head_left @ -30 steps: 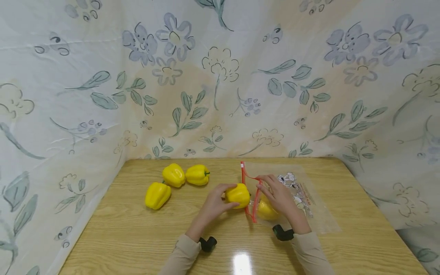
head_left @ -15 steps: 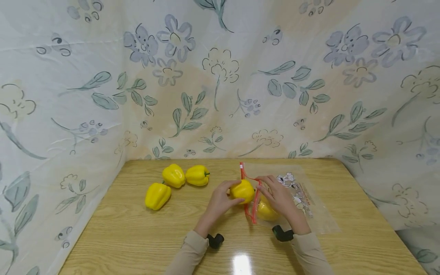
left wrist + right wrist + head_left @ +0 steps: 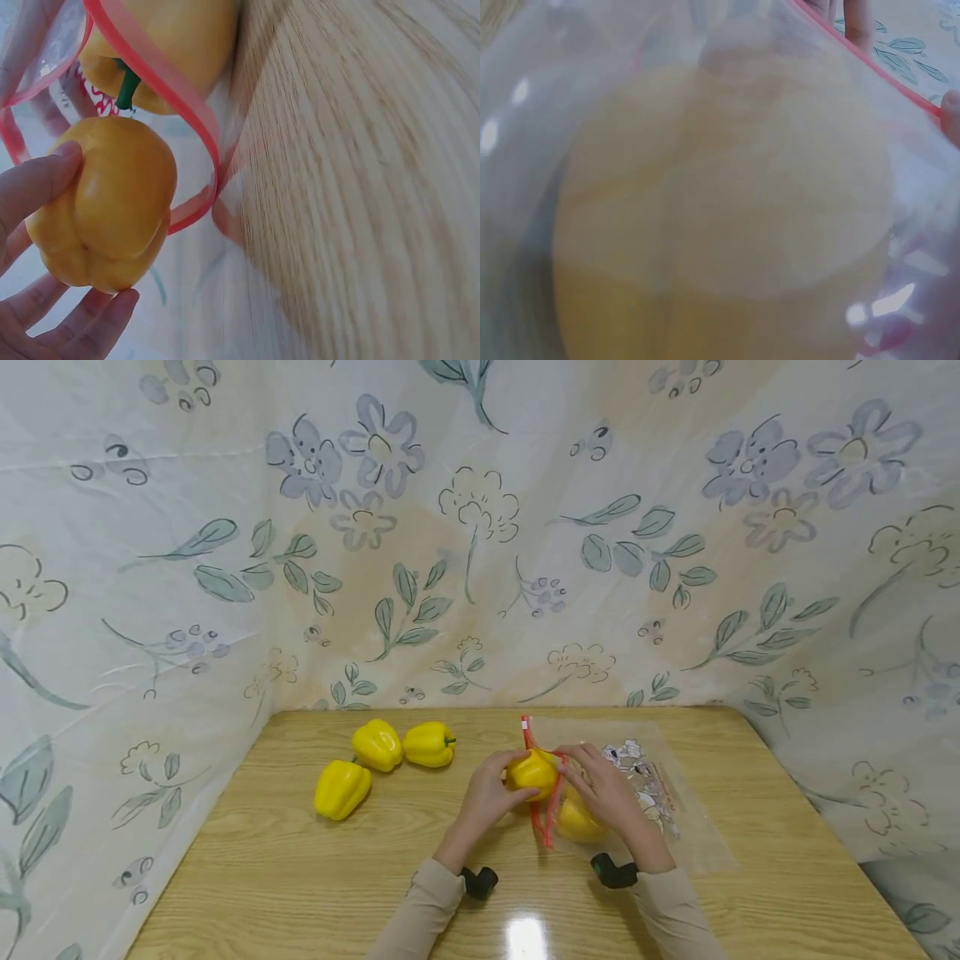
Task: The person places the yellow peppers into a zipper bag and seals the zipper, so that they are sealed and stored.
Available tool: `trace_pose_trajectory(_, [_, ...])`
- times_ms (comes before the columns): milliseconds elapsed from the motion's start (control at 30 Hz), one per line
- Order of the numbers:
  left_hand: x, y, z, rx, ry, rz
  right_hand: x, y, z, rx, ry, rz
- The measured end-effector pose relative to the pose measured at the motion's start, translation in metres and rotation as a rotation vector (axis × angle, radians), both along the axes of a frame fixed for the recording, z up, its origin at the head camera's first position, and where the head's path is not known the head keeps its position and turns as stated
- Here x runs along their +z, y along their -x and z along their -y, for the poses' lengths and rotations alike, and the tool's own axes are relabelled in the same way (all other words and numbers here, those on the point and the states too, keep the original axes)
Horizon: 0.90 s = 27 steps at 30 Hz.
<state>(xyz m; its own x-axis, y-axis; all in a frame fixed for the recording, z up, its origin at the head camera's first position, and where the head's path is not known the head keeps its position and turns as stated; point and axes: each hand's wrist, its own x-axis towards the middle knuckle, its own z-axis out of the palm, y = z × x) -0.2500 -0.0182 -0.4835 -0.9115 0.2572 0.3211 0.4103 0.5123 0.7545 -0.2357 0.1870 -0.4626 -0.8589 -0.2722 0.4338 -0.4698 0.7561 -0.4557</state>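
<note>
My left hand (image 3: pixel 483 795) grips a yellow bell pepper (image 3: pixel 532 777) between thumb and fingers, at the mouth of a clear zip bag (image 3: pixel 693 831). In the left wrist view, the held pepper (image 3: pixel 124 195) is framed by the red zip strip (image 3: pixel 161 79), which gapes around it. Another yellow bell pepper (image 3: pixel 576 821) lies inside the bag, its green stem (image 3: pixel 127 86) facing the opening. My right hand (image 3: pixel 609 789) pinches the upper edge of the mouth. Seen through film in the right wrist view, the bagged pepper (image 3: pixel 720 225) is blurred.
Three loose yellow bell peppers, one of them nearest the front (image 3: pixel 342 789), sit on the left of the wooden table (image 3: pixel 285 877). A floral cloth (image 3: pixel 480 610) hangs behind the table and along its sides. The bag lies flat toward the right, with cartoon print on it.
My left hand has carried its pepper rightward, from just outside the bag into its mouth. The right hand stays on the bag's edge. The loose peppers have not moved.
</note>
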Motion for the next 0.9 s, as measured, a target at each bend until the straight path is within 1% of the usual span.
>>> trace_pose_trajectory(200, [-0.002, 0.003, -0.003, -0.009, -0.007, -0.003, -0.002, 0.001, 0.002, 0.008, 0.015, -0.007])
trace_pose_trajectory(500, [-0.003, 0.005, -0.006, -0.027, -0.065, -0.008, -0.003, 0.001, 0.003, 0.014, 0.011, -0.022])
trace_pose_trajectory(633, [-0.004, 0.006, -0.009, -0.028, -0.081, 0.01, -0.006, 0.003, 0.002, 0.018, 0.022, -0.028])
trace_pose_trajectory(733, [-0.004, 0.006, -0.01, -0.028, -0.102, 0.015, -0.008, 0.004, 0.003, 0.027, 0.031, -0.05])
trace_pose_trajectory(900, [-0.002, 0.007, -0.012, -0.032, -0.128, 0.027, -0.008, 0.006, 0.006, 0.041, 0.016, -0.073])
